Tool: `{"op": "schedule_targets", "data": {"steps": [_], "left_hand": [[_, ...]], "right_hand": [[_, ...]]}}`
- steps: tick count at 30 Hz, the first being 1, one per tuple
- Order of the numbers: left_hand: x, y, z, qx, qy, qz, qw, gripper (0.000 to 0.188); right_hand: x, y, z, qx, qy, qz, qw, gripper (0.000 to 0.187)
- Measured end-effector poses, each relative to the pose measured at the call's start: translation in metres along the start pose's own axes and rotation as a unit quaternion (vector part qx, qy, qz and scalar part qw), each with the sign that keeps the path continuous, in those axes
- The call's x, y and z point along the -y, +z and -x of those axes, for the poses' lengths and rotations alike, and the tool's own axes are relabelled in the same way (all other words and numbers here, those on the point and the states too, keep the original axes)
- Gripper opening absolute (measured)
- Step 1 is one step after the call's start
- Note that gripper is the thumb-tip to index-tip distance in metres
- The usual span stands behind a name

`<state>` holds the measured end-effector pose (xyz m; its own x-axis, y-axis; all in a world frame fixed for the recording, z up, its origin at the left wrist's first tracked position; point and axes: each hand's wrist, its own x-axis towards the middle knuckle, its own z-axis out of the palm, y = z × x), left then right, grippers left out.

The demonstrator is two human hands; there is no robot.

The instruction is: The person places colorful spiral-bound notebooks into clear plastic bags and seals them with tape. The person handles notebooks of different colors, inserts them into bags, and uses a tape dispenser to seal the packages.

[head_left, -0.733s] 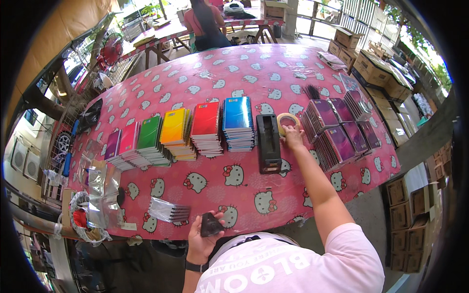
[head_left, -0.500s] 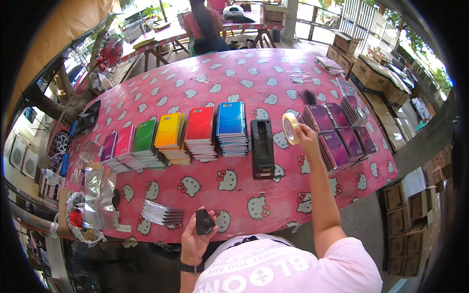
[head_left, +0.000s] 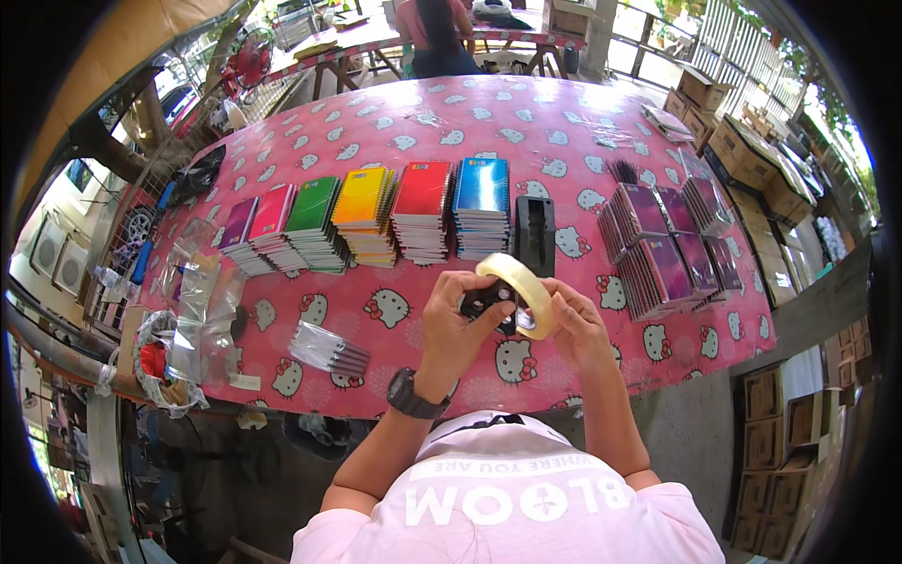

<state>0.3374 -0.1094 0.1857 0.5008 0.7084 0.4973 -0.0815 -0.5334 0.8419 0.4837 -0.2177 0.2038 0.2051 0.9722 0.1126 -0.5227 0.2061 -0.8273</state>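
Observation:
Over the near middle of the table, my two hands meet. My left hand (head_left: pixel 449 324) grips a small black plastic piece (head_left: pixel 479 300), perhaps a tape dispenser's hub; the fingers hide part of it. My right hand (head_left: pixel 584 336) pinches the edge of a yellowish roll of tape (head_left: pixel 528 285), tilted and close against the black piece. Whether the piece is inside the roll's core, I cannot tell. Just beyond my hands stands a black tape dispenser (head_left: pixel 523 246), its top recess without a roll.
Stacks of spiral notebooks in purple, pink, green, yellow, red (head_left: pixel 422 188) and blue (head_left: pixel 482 186) line the table's middle. Wrapped purple notebooks (head_left: pixel 658 273) stand at right. A clear-wrapped pack (head_left: pixel 329 350) and plastic film (head_left: pixel 202 305) lie at left. A person (head_left: pixel 442 38) sits beyond the table.
My right hand has brought the tape roll down and left from near the purple notebooks. My left hand has raised the black piece to meet it. The view has shifted slightly.

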Motion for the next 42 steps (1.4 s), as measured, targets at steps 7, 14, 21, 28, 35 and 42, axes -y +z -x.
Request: {"op": "schedule_targets", "data": {"steps": [7,14,21,28,35,42], "left_hand": [[0.001,-0.002,0.028,-0.089,-0.149,0.330,0.928,0.021],[0.017,-0.017,0.033,-0.119,-0.089,0.167,0.975,0.020],[-0.019,-0.057,0.012,-0.084,0.073,-0.181,0.977,0.043],[0.018,-0.071,0.018,0.102,-0.229,0.486,0.838,0.048],[0.021,-0.082,0.027,0.065,-0.280,0.507,0.813,0.029],[0.025,-0.085,0.032,0.025,-0.249,0.491,0.834,0.030]], "right_hand": [[-0.018,0.039,-0.002,-0.043,-0.222,0.525,0.820,0.036],[-0.023,0.068,-0.015,-0.022,-0.190,0.505,0.842,0.039],[-0.033,0.055,-0.017,-0.087,-0.060,0.151,0.983,0.046],[-0.034,0.064,-0.022,-0.040,-0.047,-0.015,0.998,0.066],[-0.045,0.061,-0.028,-0.019,-0.042,0.008,0.999,0.069],[-0.060,0.056,-0.038,-0.052,-0.021,0.037,0.998,0.069]]}}
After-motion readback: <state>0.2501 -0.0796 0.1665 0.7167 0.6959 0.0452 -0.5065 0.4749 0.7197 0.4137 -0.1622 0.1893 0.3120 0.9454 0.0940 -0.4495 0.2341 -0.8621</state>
